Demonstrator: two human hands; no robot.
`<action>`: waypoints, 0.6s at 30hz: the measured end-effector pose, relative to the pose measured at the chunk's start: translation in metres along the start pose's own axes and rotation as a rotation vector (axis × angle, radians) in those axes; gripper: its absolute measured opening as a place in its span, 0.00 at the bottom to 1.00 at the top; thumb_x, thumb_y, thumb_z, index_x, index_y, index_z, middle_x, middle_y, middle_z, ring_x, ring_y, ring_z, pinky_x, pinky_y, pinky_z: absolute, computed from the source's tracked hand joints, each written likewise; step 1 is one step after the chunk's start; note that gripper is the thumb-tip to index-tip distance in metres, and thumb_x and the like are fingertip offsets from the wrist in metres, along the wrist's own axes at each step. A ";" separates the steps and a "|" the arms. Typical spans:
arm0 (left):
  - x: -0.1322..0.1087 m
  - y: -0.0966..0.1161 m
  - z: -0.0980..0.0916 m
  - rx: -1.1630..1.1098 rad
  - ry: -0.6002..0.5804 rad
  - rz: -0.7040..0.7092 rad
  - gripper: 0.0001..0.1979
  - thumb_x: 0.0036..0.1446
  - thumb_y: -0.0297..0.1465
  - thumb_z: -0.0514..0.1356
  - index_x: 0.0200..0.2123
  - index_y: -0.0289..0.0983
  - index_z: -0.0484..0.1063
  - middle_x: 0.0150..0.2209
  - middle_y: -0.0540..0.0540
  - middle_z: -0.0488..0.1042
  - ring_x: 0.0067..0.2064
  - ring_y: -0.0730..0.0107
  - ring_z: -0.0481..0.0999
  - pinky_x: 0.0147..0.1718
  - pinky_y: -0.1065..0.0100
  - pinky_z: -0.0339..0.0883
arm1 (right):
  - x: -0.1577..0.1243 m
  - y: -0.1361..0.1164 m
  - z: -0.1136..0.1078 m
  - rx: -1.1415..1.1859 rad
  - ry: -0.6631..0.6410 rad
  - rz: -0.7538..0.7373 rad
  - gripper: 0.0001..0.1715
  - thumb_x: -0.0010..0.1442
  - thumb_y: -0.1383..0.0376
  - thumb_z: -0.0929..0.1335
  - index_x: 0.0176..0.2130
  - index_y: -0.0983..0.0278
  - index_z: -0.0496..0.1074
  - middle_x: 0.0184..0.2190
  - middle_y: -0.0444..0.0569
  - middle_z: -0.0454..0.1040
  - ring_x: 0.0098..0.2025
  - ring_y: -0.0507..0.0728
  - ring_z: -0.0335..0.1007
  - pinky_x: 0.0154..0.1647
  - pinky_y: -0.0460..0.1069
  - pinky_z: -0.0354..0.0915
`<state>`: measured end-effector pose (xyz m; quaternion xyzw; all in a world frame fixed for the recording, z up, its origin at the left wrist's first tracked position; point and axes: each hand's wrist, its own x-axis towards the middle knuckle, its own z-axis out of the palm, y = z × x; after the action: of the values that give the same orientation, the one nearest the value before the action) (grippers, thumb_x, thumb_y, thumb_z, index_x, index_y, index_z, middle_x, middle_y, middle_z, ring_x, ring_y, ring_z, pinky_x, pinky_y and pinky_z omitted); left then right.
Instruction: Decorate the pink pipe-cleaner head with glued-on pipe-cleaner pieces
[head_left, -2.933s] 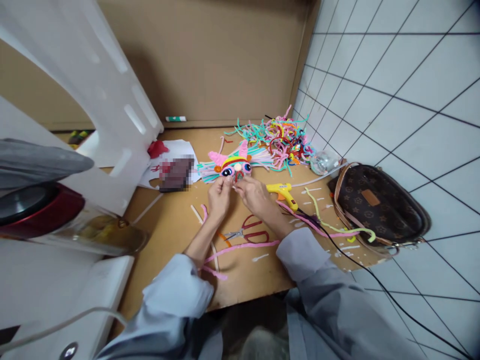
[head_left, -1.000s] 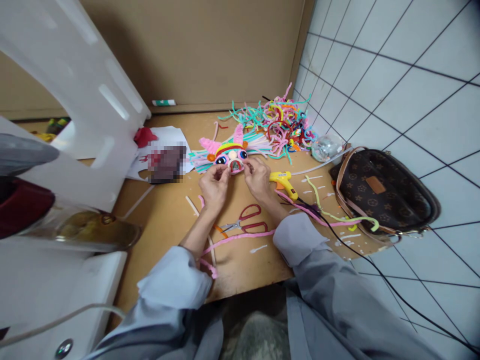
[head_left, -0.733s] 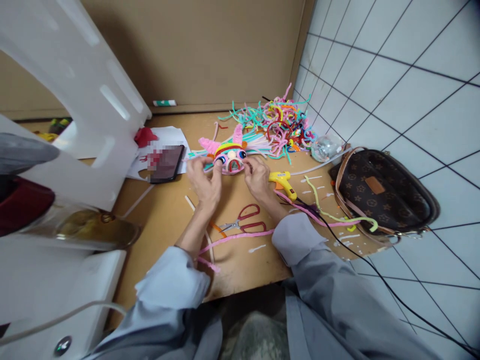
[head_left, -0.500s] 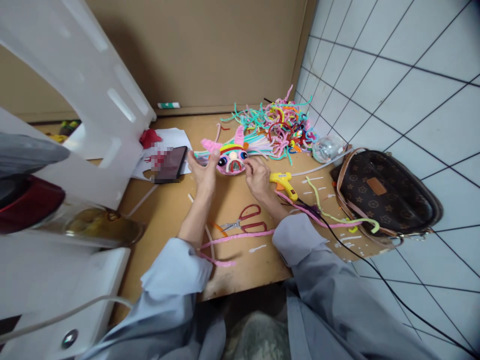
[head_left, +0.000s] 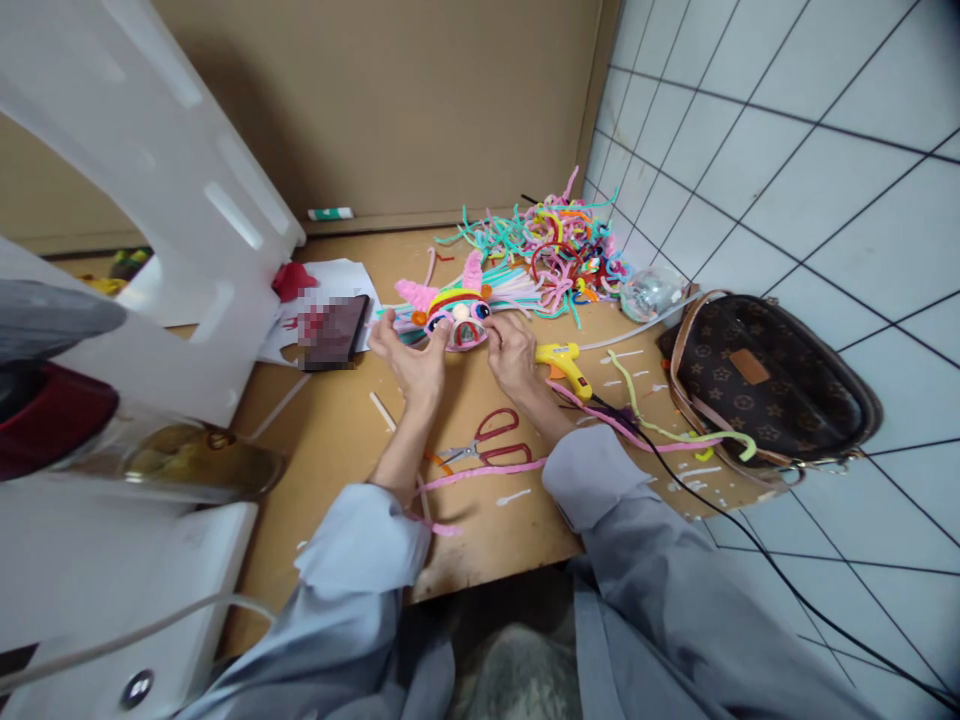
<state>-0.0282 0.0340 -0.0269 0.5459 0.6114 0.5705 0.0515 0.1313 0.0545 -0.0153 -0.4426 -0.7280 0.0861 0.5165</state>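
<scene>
A pink pipe-cleaner animal head (head_left: 459, 300), with upright ears, bulging blue eyes, a yellow and red band and an open mouth, is between my two hands. My left hand (head_left: 414, 368) grips its left side, the thumb pressed on the face by one eye. On the other side, the bent fingers of my right hand (head_left: 513, 358) pinch the edge beside the mouth; the fingertips are partly hidden. Behind the head lies a bundle of white and teal pipe cleaners (head_left: 514, 285). Close to my right hand rests a yellow glue gun (head_left: 566, 368).
Red-handled scissors (head_left: 495, 440) and pink pipe cleaners (head_left: 487, 472) lie in front. A tangled pipe-cleaner heap (head_left: 566, 245) is at the back. To the right sits a brown handbag (head_left: 772, 385), with a black cord (head_left: 690, 490) before it. A phone (head_left: 337, 332) lies left, near a jar (head_left: 195, 460).
My left hand has shifted right and its thumb has come onto the face of the animal head. My right hand stays at the other side. The view has turned slightly.
</scene>
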 end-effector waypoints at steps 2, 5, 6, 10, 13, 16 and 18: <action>0.010 0.009 -0.006 0.007 0.137 -0.012 0.39 0.54 0.46 0.69 0.64 0.40 0.60 0.66 0.33 0.56 0.71 0.48 0.58 0.69 0.51 0.53 | 0.000 0.001 0.001 -0.005 -0.014 0.006 0.15 0.63 0.74 0.62 0.39 0.63 0.76 0.37 0.52 0.77 0.41 0.58 0.72 0.46 0.51 0.67; 0.029 0.026 -0.016 0.041 0.192 0.111 0.30 0.56 0.44 0.67 0.58 0.38 0.67 0.64 0.34 0.62 0.68 0.51 0.62 0.68 0.53 0.56 | -0.001 0.003 0.004 -0.007 -0.030 0.015 0.14 0.63 0.74 0.62 0.39 0.63 0.76 0.36 0.52 0.76 0.41 0.58 0.71 0.46 0.51 0.67; 0.034 0.031 -0.018 0.065 0.142 0.177 0.25 0.58 0.43 0.65 0.55 0.39 0.69 0.61 0.36 0.67 0.66 0.52 0.65 0.67 0.52 0.57 | -0.001 0.003 0.005 -0.005 -0.031 0.018 0.14 0.63 0.74 0.62 0.39 0.63 0.76 0.37 0.52 0.76 0.41 0.58 0.71 0.46 0.51 0.67; 0.040 0.040 -0.021 0.147 -0.091 0.322 0.13 0.64 0.41 0.58 0.47 0.42 0.74 0.52 0.43 0.77 0.64 0.53 0.68 0.67 0.47 0.54 | -0.003 0.003 0.007 0.000 -0.023 0.024 0.14 0.65 0.73 0.62 0.40 0.63 0.76 0.38 0.52 0.76 0.42 0.59 0.71 0.46 0.52 0.67; 0.034 0.039 -0.018 0.185 -0.161 0.327 0.15 0.63 0.39 0.58 0.50 0.43 0.74 0.53 0.43 0.78 0.67 0.50 0.65 0.68 0.44 0.51 | -0.003 0.003 0.007 -0.012 -0.007 0.017 0.14 0.65 0.73 0.62 0.40 0.63 0.76 0.38 0.52 0.76 0.42 0.59 0.72 0.46 0.51 0.67; 0.029 0.035 -0.014 0.199 -0.204 0.308 0.19 0.60 0.41 0.59 0.53 0.43 0.73 0.56 0.40 0.76 0.68 0.48 0.64 0.69 0.44 0.49 | -0.004 0.002 0.006 -0.021 -0.010 0.012 0.15 0.65 0.73 0.62 0.40 0.63 0.76 0.38 0.52 0.76 0.42 0.59 0.72 0.47 0.51 0.68; 0.028 0.034 -0.012 0.199 -0.236 0.303 0.22 0.59 0.42 0.59 0.55 0.42 0.73 0.58 0.38 0.75 0.69 0.46 0.62 0.69 0.44 0.48 | -0.004 0.001 0.006 -0.029 -0.016 0.019 0.15 0.65 0.73 0.62 0.41 0.63 0.76 0.38 0.52 0.76 0.43 0.59 0.72 0.46 0.51 0.68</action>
<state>-0.0267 0.0378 0.0189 0.6970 0.5654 0.4406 -0.0178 0.1273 0.0545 -0.0212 -0.4562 -0.7290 0.0838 0.5033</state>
